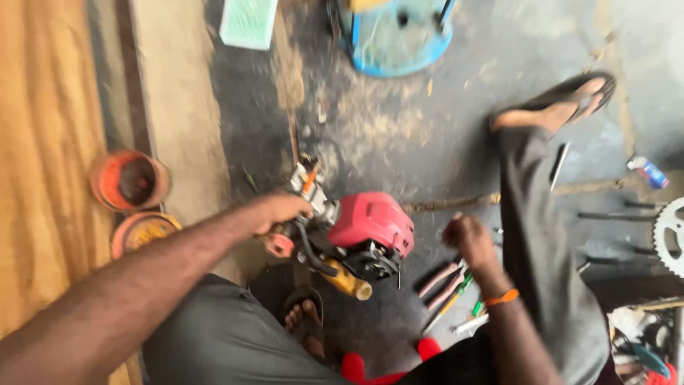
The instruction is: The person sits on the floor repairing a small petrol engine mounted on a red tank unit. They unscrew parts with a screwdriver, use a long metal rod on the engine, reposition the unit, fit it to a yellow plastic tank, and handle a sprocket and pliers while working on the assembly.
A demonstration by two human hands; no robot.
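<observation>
Engine [360, 235] under left hand [281, 208] – grip closed on it; right hand [467, 239] fisted, empty, pliers [442, 279] below.

Under the left hand [279, 208], the small engine [342, 239]: glossy red plastic cover [372, 219], dull metal body. Floor [427, 142] rough, dusty concrete.

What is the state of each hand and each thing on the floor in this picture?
Left hand: resting on the small engine, fingers curled over its top.
Right hand: closed in a fist above the tools; blurred.
Small engine with red plastic cover: standing on the floor.
Pink-handled pliers: lying flat, untouched.
Orange round tin: open.
Toothed metal sprocket: lying flat.
</observation>
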